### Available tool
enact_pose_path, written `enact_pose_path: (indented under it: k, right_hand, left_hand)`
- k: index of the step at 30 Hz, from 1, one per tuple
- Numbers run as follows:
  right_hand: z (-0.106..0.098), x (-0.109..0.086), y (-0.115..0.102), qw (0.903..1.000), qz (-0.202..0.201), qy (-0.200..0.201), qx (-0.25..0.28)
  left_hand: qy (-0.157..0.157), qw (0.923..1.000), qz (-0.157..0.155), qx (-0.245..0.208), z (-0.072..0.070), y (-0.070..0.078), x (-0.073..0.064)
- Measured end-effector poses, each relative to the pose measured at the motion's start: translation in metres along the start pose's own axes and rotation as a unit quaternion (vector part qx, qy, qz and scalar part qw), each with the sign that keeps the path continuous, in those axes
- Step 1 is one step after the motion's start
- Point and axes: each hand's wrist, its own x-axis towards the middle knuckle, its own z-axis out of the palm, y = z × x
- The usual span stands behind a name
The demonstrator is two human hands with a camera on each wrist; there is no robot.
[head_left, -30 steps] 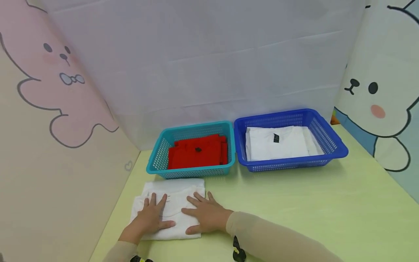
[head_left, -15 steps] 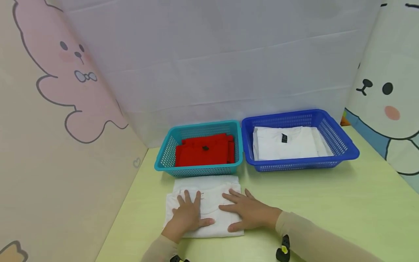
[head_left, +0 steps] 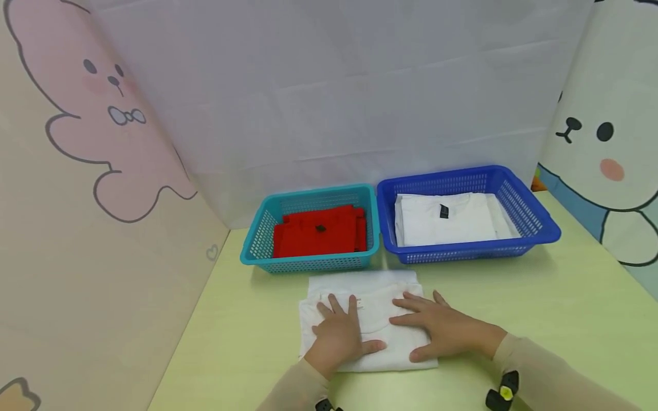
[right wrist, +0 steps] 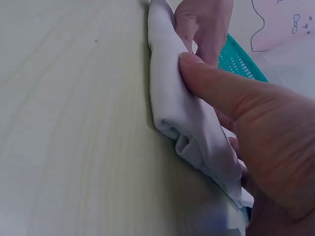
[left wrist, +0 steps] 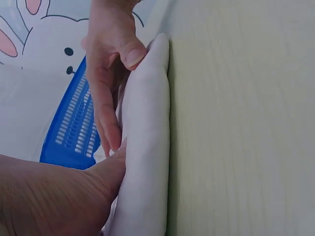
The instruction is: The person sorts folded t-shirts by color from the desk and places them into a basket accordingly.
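A folded white T-shirt [head_left: 377, 317] lies on the table with its neckline and small label facing up. My left hand [head_left: 339, 337] rests on its left part with the fingers spread. On its right part my right hand [head_left: 444, 325] lies with spread fingers, the thumb near the front edge. In the left wrist view the rounded front fold of the shirt [left wrist: 147, 123] runs along the tabletop, both thumbs on top of it. The right wrist view shows the layered side folds of the shirt [right wrist: 197, 145] beside the right thumb.
Behind the shirt stands a teal basket [head_left: 308, 264] with folded red clothes [head_left: 313, 237] in it. To its right a blue basket [head_left: 534, 225] holds folded white shirts [head_left: 457, 220]. A cartoon-printed wall [head_left: 103, 285] bounds the table [head_left: 231, 342] on the left.
Both hands have slid the white T-shirt to the right along the table, from in front of the teal basket's left part toward the gap between the baskets. The head view has shifted slightly.
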Motion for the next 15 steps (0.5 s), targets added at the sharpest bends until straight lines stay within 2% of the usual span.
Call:
enact_pose_path:
  k: [8, 15]
  right_hand:
    - [-0.007, -0.027, 0.02, 0.9993, 0.023, 0.025, 0.017]
    - [-0.016, -0.044, 0.025, 0.9976, 0.031, 0.055, 0.029]
  left_hand:
    - [0.01, 0.9998, -0.006, 0.017, 0.004, 0.04, 0.002]
    - [0.011, 0.9988, -0.013, 0.045, 0.001, 0.065, 0.003]
